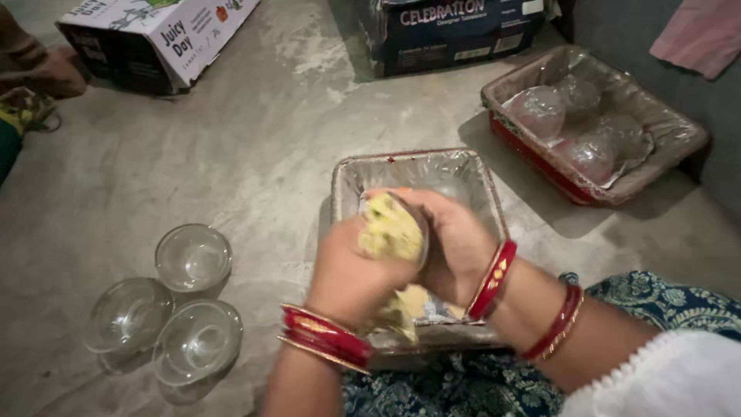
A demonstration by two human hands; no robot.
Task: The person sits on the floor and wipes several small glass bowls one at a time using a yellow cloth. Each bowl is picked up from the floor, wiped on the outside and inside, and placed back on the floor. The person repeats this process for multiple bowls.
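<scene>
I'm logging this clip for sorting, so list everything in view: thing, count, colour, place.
Glass bowls: three, clear, on the floor at left, clustered.
Near tray: one, plastic-lined, on the floor under the hands.
Yellow-green stuff: one lump, between the hands over the near tray; more lies in the tray.
Far tray: one, red, plastic-lined, upper right, holding wrapped clear round items, count unclear.
White box: one, top left.
Dark box: one, top centre.
Pink cloth: one, top right.
Floor: grey concrete.
Another person's hand: far left.
Left hand: red bangles, on the lump.
Right hand: red bangles, on the lump.
</scene>
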